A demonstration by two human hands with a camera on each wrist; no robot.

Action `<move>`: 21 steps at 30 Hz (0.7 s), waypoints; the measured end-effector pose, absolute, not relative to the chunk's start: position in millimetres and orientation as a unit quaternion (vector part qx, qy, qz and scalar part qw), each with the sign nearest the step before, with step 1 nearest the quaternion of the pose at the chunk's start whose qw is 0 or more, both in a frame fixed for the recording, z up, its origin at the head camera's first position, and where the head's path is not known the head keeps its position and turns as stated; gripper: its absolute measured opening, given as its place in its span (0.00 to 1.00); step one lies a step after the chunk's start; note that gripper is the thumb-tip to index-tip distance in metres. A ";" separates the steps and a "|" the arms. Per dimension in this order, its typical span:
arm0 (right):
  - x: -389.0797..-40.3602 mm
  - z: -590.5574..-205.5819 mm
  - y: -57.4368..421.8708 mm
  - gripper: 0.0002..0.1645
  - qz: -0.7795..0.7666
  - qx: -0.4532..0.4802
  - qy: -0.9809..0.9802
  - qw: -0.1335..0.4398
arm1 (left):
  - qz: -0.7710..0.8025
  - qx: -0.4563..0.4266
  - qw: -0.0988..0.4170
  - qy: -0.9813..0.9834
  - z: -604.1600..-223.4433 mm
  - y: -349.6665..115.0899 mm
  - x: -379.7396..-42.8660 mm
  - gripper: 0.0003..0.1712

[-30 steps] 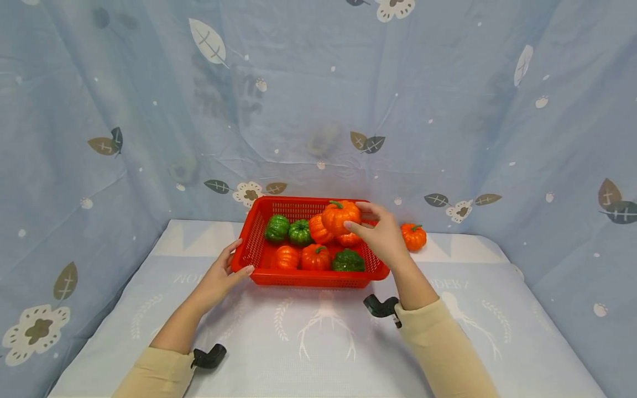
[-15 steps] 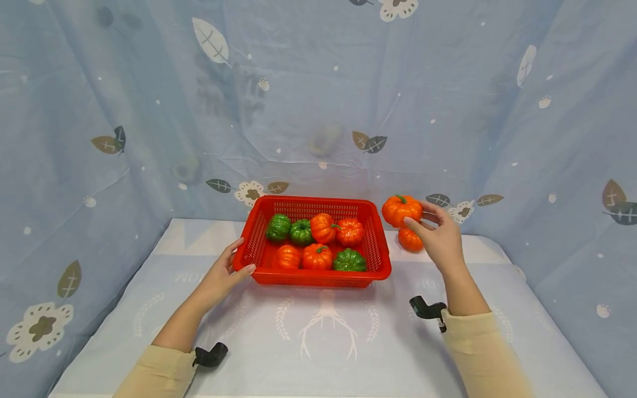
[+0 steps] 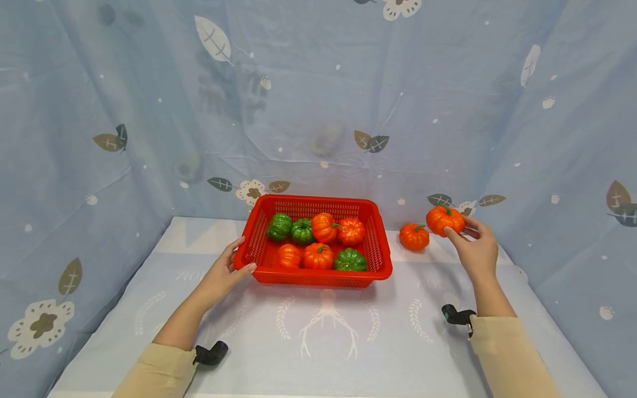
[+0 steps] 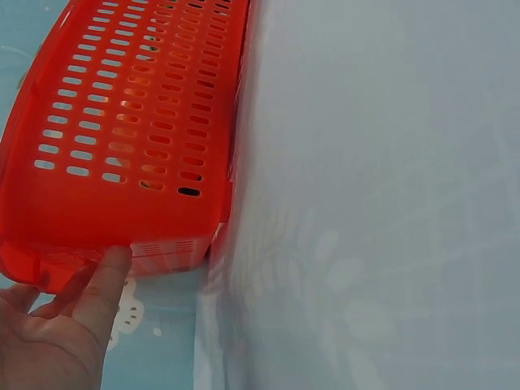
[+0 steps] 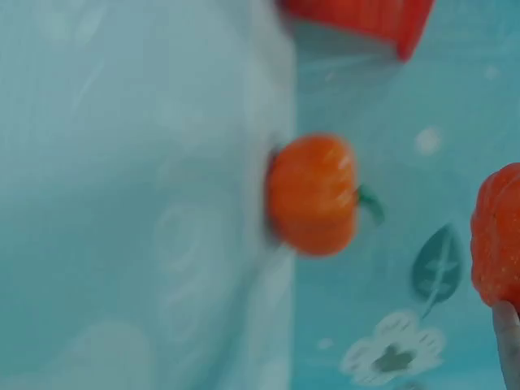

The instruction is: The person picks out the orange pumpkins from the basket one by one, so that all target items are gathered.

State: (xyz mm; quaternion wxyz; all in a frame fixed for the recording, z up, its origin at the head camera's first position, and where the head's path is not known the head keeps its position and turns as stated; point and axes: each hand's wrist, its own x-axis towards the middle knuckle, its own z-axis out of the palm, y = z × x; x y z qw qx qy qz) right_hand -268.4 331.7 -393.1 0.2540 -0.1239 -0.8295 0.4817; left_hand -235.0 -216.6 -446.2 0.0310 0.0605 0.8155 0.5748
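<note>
My right hand (image 3: 479, 251) pinches a small orange pumpkin (image 3: 444, 221) with a green stem, raised over the back right of the table. In the right wrist view, only part of this pumpkin (image 5: 500, 236) and a fingertip show at the right edge. Another orange pumpkin (image 3: 414, 237) rests on the table between the held one and the red plastic basket (image 3: 313, 278). My left hand (image 3: 219, 282) holds the basket's front left corner, thumb at the front rim; the left wrist view shows its fingers (image 4: 101, 296) under the rim. Inside are several orange and green pumpkins (image 3: 350, 260).
A pale patterned cloth covers the table (image 3: 328, 342). Right behind the basket hangs a blue curtain (image 3: 318, 110) with leaf and flower prints, which also closes off both sides. A black camera mount sits on each wrist.
The right hand has carried its orange pumpkin from over the basket to the right, past the pumpkin on the table. My left hand stays at the basket's corner.
</note>
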 end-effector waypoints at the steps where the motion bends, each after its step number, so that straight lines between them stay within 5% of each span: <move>1: -270.3 -396.2 335.3 0.39 0.478 -0.134 -0.831 0.252 | 0.573 0.059 0.031 0.817 -446.6 -216.7 -235.5 0.52; 21: -305.0 -443.5 383.3 0.41 0.415 -0.172 -0.878 0.167 | 0.578 0.055 0.039 0.813 -446.6 -217.1 -236.4 0.55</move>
